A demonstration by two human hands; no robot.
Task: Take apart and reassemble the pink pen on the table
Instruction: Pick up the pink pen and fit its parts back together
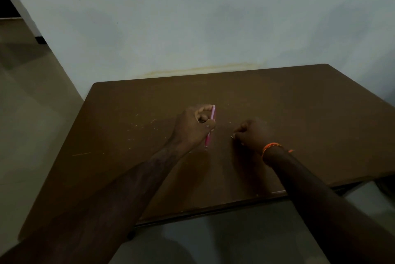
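Note:
My left hand [193,123] grips the pink pen [210,127] near its middle and holds it almost upright, its lower end just above the brown table [310,114]. The pen's top end pokes out above my fingers. My right hand [253,133] rests on the table a little to the right, fingers curled, with a tiny shiny piece [232,136] at its fingertips. That piece is too small and dim to identify. An orange band [271,147] circles my right wrist.
Pale crumbs or flecks [141,127] are scattered on the table left of my hands. A pale wall [192,28] stands right behind the table's far edge. The floor [25,114] lies to the left, and the table's near edge [213,210] runs below my forearms.

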